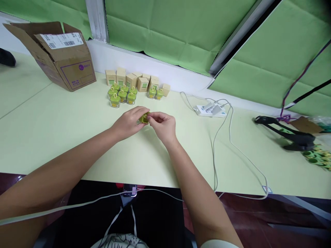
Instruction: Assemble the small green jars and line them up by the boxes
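Note:
Over the middle of the table, my left hand (131, 123) is wrapped round a small container with a green lid (144, 118). My right hand (162, 125) meets it from the other side, thumb and fingertips pinched at the lid. The container's lower part is mostly hidden by my fingers. Just beyond, several similar clear containers with green lids and looped tops (122, 95) stand in a cluster. Two more such containers (155, 93) are a little to the right. Behind them is a row of small brown cardboard boxes (142, 84).
A large open cardboard carton (74, 74) stands at the back left. To the right lies a white power strip (210, 110) with cables trailing over the table's front edge. A black stand-like object (287, 132) and green pieces (318, 156) lie at the far right.

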Action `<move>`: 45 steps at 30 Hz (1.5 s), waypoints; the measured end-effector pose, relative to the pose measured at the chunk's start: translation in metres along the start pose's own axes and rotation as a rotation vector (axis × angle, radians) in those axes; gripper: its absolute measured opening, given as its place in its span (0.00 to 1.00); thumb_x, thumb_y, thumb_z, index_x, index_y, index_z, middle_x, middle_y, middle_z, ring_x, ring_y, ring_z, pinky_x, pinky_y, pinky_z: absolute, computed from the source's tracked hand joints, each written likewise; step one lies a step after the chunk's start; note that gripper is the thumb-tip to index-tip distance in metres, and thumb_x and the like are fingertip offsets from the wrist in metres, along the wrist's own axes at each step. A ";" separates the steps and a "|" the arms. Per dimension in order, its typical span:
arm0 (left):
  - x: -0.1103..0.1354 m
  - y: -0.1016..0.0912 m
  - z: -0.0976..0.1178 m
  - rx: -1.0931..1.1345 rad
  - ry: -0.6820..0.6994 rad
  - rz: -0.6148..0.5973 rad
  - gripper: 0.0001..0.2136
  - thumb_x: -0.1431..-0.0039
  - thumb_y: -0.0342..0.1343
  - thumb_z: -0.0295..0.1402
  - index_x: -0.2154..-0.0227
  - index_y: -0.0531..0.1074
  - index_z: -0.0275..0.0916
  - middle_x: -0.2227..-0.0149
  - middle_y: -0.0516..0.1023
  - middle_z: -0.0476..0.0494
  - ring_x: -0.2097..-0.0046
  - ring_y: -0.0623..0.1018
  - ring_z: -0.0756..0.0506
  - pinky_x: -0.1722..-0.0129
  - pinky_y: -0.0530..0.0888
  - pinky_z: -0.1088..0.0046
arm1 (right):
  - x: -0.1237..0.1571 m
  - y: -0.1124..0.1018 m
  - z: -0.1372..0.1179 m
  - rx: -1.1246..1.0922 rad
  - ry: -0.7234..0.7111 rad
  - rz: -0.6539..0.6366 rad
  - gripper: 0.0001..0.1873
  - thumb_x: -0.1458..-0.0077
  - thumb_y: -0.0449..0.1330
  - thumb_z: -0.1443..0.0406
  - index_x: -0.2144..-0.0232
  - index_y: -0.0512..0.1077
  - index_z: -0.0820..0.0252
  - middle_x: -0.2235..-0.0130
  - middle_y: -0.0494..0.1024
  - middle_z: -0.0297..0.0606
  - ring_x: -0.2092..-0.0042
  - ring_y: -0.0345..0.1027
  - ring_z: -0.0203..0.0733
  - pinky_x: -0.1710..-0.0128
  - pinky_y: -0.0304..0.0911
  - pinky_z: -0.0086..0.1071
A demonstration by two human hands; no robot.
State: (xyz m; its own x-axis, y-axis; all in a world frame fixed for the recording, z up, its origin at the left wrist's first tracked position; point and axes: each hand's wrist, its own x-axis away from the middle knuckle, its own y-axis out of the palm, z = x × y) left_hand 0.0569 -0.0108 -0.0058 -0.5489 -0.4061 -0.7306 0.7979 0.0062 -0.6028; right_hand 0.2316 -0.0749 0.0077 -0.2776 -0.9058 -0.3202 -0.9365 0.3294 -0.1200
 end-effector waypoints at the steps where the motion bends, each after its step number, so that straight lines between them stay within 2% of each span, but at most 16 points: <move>1: 0.000 0.000 0.001 0.001 0.006 0.002 0.15 0.33 0.58 0.29 0.44 0.72 0.40 0.46 0.81 0.39 0.45 0.81 0.42 0.44 0.79 0.63 | 0.001 0.002 0.001 0.031 -0.023 0.008 0.08 0.50 0.70 0.60 0.68 0.85 0.56 0.65 0.87 0.36 0.63 0.82 0.43 0.57 0.80 0.39; 9: 0.000 0.000 0.007 0.010 0.003 0.015 0.16 0.34 0.54 0.23 0.46 0.73 0.40 0.47 0.81 0.39 0.46 0.82 0.43 0.47 0.80 0.66 | 0.005 0.005 0.002 0.171 -0.194 0.014 0.07 0.44 0.66 0.62 0.68 0.86 0.53 0.63 0.87 0.36 0.62 0.81 0.44 0.59 0.78 0.39; 16: 0.001 -0.001 0.008 0.052 -0.054 0.008 0.18 0.37 0.54 0.22 0.46 0.74 0.41 0.47 0.81 0.41 0.46 0.81 0.43 0.47 0.80 0.65 | 0.005 0.001 -0.002 0.284 -0.310 -0.122 0.11 0.42 0.61 0.68 0.67 0.84 0.53 0.61 0.86 0.37 0.60 0.79 0.42 0.61 0.76 0.36; 23: 0.003 0.002 0.004 0.083 0.005 0.034 0.18 0.36 0.55 0.23 0.46 0.76 0.42 0.48 0.82 0.43 0.47 0.82 0.44 0.47 0.81 0.67 | 0.008 -0.001 -0.012 0.390 -0.352 -0.193 0.13 0.40 0.57 0.72 0.68 0.82 0.56 0.63 0.83 0.38 0.62 0.76 0.41 0.59 0.73 0.35; 28: 0.003 0.001 0.003 0.079 -0.013 0.034 0.19 0.38 0.55 0.22 0.46 0.77 0.43 0.47 0.82 0.43 0.47 0.82 0.44 0.47 0.81 0.67 | 0.008 -0.002 -0.013 0.446 -0.369 -0.229 0.15 0.39 0.55 0.73 0.67 0.81 0.56 0.62 0.83 0.39 0.58 0.77 0.43 0.55 0.73 0.36; 31: 0.002 0.001 0.003 0.091 -0.011 0.042 0.20 0.39 0.56 0.21 0.46 0.77 0.43 0.48 0.82 0.43 0.47 0.82 0.44 0.48 0.81 0.67 | 0.007 0.001 -0.008 0.395 -0.339 -0.165 0.14 0.39 0.57 0.71 0.66 0.82 0.54 0.60 0.85 0.38 0.57 0.78 0.43 0.53 0.74 0.37; 34: 0.001 0.001 0.001 0.098 -0.025 0.049 0.20 0.39 0.56 0.22 0.46 0.76 0.43 0.47 0.81 0.43 0.46 0.81 0.44 0.49 0.81 0.67 | 0.007 0.005 -0.002 0.227 -0.215 -0.083 0.10 0.40 0.62 0.66 0.63 0.84 0.52 0.59 0.87 0.35 0.59 0.81 0.43 0.53 0.77 0.39; 37: 0.001 0.002 0.000 0.103 -0.038 0.061 0.20 0.39 0.56 0.22 0.45 0.76 0.43 0.46 0.81 0.43 0.46 0.81 0.44 0.49 0.81 0.67 | 0.008 0.008 0.002 0.080 -0.107 -0.058 0.09 0.41 0.64 0.62 0.62 0.85 0.52 0.59 0.88 0.34 0.58 0.82 0.44 0.51 0.79 0.40; 41: 0.001 0.001 0.002 0.120 -0.020 0.080 0.20 0.38 0.57 0.22 0.45 0.76 0.43 0.46 0.81 0.43 0.47 0.82 0.44 0.48 0.81 0.68 | 0.009 0.008 0.003 0.059 -0.133 -0.082 0.10 0.41 0.63 0.61 0.62 0.85 0.53 0.55 0.88 0.34 0.53 0.82 0.45 0.50 0.78 0.40; 45: 0.000 0.001 0.005 0.142 -0.004 0.073 0.19 0.38 0.56 0.21 0.47 0.76 0.41 0.47 0.82 0.41 0.46 0.82 0.44 0.48 0.81 0.67 | 0.010 0.010 0.003 0.055 -0.098 -0.042 0.07 0.43 0.66 0.62 0.64 0.85 0.53 0.60 0.88 0.34 0.58 0.82 0.45 0.50 0.77 0.42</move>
State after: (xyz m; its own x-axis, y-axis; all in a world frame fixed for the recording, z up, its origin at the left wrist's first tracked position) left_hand 0.0588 -0.0152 -0.0049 -0.4872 -0.4128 -0.7696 0.8630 -0.0931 -0.4965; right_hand 0.2204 -0.0801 0.0005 -0.2134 -0.8895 -0.4040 -0.9328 0.3084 -0.1863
